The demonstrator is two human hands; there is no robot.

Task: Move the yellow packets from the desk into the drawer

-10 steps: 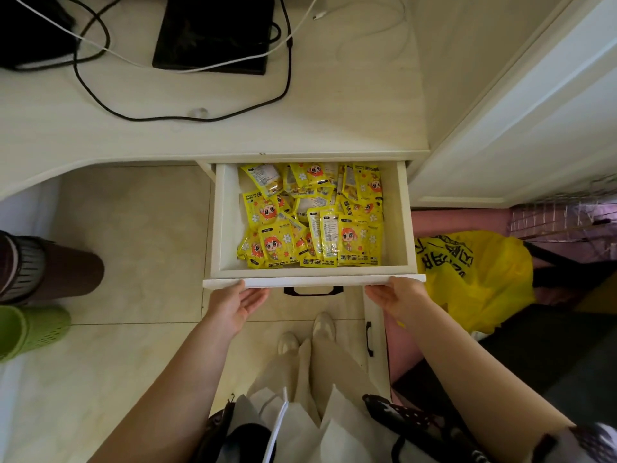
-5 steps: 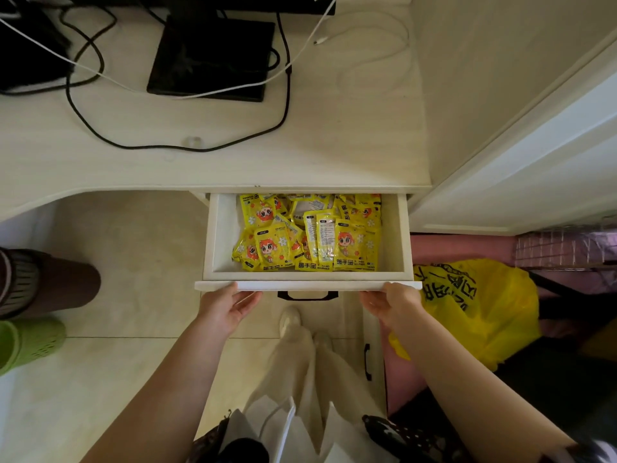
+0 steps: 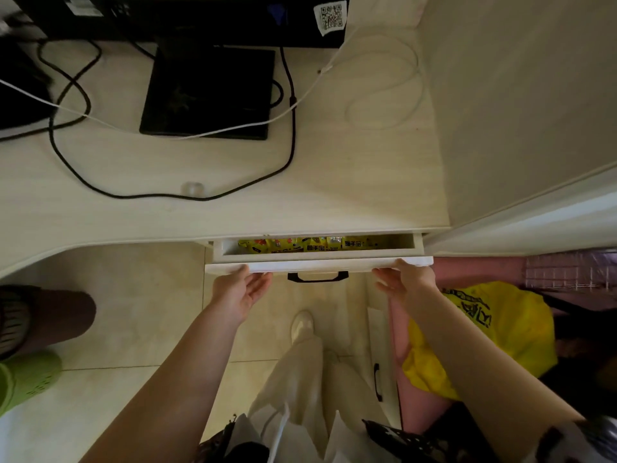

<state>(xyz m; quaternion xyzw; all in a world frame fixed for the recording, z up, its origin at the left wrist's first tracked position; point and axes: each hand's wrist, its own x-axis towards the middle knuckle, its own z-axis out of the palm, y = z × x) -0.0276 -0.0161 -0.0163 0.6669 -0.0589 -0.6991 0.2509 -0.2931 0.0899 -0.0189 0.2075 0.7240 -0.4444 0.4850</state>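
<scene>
The desk (image 3: 233,202) fills the upper part of the view, its pale top crossed by a black cable (image 3: 133,192) and a white cable (image 3: 233,127). A black monitor base (image 3: 207,95) stands toward the back edge.

The drawer (image 3: 317,262) under the desk's front edge, at its right end, is now pushed almost fully in; half a second ago about half of its inside was exposed, and only a narrow slit is left.

A yellow bag (image 3: 494,332) lies on the floor to the right, below the drawer.

The left hand (image 3: 238,292) is set against the left part of the drawer front with the fingers straight and relaxed, palm turned up; nothing is gripped. The right hand (image 3: 407,282) is pressed against the right part of the front in the same flat way, fingers extended.

The yellow packets (image 3: 310,244) are seen as a thin strip inside the drawer, behind the front panel and just beyond the fingertips of both hands, untouched by either.
</scene>
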